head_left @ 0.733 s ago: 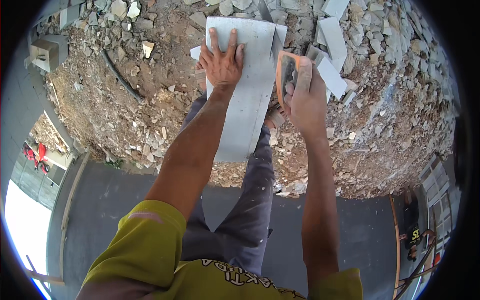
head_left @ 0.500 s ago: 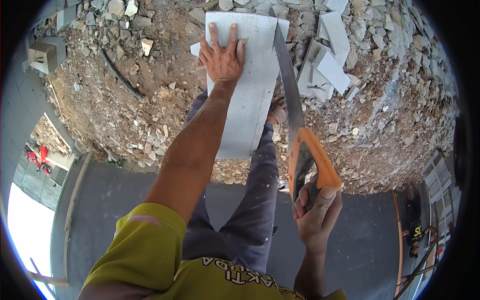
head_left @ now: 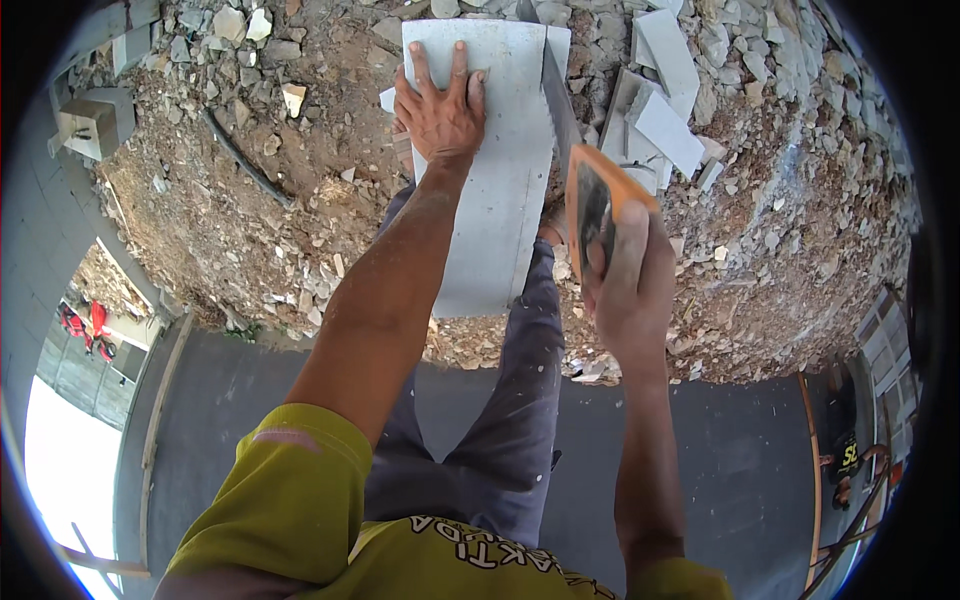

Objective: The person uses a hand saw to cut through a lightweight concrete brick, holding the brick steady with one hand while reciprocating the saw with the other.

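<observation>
A long pale grey block [head_left: 492, 220] lies in front of me on the rubble, its far end at the top of the view. My left hand [head_left: 440, 112] rests flat on its upper left part, fingers spread. In my right hand [head_left: 632, 285] is the orange and black handle of a hand saw [head_left: 590, 165]. The saw's grey blade runs away from me into a cut along the block's right side, near the far end. A narrow strip of block shows right of the blade. Part of my foot is hidden beside the block.
Broken pale slabs [head_left: 665, 130] lie right of the saw among loose stones. A dark hose piece [head_left: 243, 158] is on the soil at left. A smaller block [head_left: 95, 125] stands far left. Dark grey floor [head_left: 250, 420] lies nearer me; another person [head_left: 845, 465] is at far right.
My right hand has pushed the saw forward, away from me, so less blade shows between handle and block. My left hand stays pressed on the block.
</observation>
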Demonstrator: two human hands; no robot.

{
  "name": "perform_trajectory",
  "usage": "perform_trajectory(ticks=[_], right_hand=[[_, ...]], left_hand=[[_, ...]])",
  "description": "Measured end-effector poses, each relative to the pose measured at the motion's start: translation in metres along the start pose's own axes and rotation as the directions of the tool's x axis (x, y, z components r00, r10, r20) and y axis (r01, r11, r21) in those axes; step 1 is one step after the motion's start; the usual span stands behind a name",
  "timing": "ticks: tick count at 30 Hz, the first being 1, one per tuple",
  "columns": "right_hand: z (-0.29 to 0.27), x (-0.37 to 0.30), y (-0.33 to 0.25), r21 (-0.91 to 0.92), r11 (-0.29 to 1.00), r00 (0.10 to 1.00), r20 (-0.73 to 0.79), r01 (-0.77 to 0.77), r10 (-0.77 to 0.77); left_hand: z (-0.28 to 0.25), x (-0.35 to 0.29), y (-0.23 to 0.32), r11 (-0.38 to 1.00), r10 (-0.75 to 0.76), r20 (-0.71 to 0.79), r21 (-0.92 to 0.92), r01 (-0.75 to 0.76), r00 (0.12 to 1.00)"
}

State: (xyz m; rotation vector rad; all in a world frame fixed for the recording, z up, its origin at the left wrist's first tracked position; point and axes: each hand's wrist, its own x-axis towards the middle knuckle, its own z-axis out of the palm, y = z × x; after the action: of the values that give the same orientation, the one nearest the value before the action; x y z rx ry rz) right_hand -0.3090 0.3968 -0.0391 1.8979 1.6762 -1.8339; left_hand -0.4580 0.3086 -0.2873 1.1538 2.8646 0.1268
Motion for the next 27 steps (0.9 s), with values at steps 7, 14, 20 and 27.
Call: perform_trajectory(ticks=[7, 14, 20, 27], right_hand=[[-0.014, -0.084, -0.015, 0.185, 0.972, 0.989, 0.052, -0.144, 0.137], [-0.002, 0.036, 0.030, -0.090, 0.995, 0.998, -0.032, 0.049, -0.052], [-0.025, -0.114, -0.003, 0.116, 0.977, 0.981, 0.101, -0.180, 0.169], [0.002, 0.036, 0.020, -0.060, 0.993, 0.994, 0.029, 0.104, -0.103]], left_hand=[[0.001, 0.003, -0.024, 0.999, -0.006, -0.005, 0.038, 0.006, 1.000], [0.004, -0.005, 0.019, 0.998, 0.009, 0.018, -0.065, -0.008, 1.000], [-0.001, 0.004, -0.014, 1.000, 0.007, -0.021, 0.017, -0.006, 1.000], [0.004, -0.008, 0.016, 1.000, 0.026, 0.000, 0.018, -0.026, 1.000]])
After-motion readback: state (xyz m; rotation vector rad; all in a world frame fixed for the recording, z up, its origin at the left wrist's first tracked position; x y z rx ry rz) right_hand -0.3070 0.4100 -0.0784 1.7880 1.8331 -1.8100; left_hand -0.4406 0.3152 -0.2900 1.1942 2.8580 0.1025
